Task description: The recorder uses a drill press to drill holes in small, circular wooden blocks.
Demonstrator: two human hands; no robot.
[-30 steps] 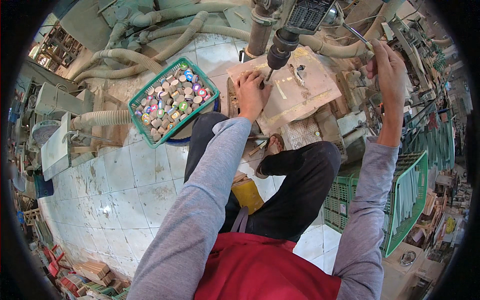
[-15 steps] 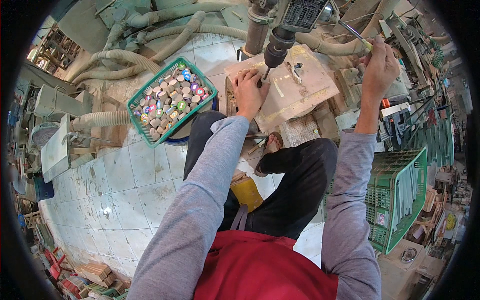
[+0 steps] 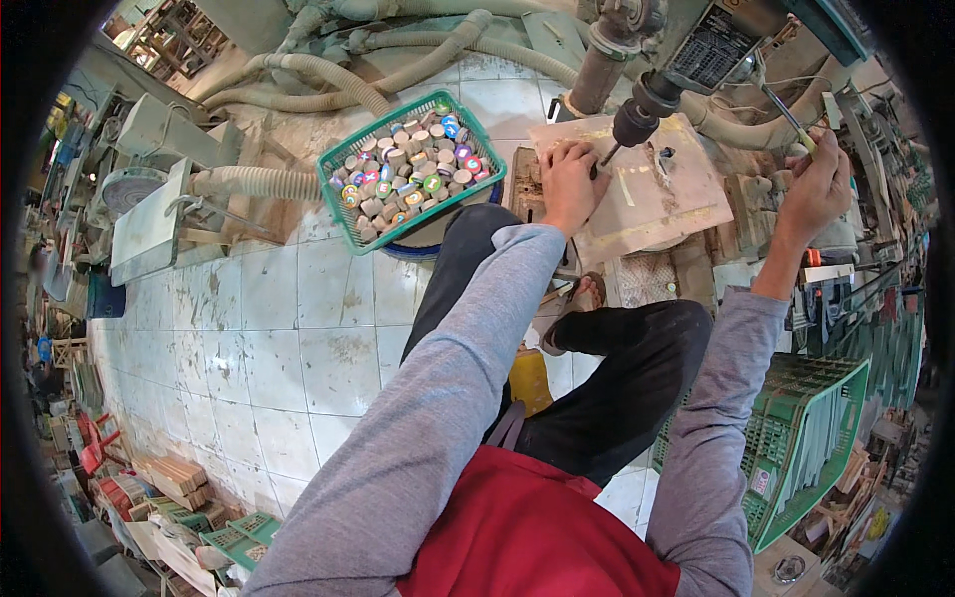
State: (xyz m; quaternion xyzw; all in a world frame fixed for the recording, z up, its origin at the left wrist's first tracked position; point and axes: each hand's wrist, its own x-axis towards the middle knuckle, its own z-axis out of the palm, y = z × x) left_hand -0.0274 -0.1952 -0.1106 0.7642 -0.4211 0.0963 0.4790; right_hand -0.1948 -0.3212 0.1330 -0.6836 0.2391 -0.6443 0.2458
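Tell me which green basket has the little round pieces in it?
The green basket on the floor to the left of the left hand holds the colourful round pieces. The other green crate, by the person's right side, shows none.

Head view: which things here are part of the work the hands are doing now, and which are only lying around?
In use:
- left hand pressing on the drill table
- drill chuck just above that hand
- right hand on the feed lever
- green basket of small round pieces beside the table

Lying about:
- grey hoses
- green crate
- wooden blocks
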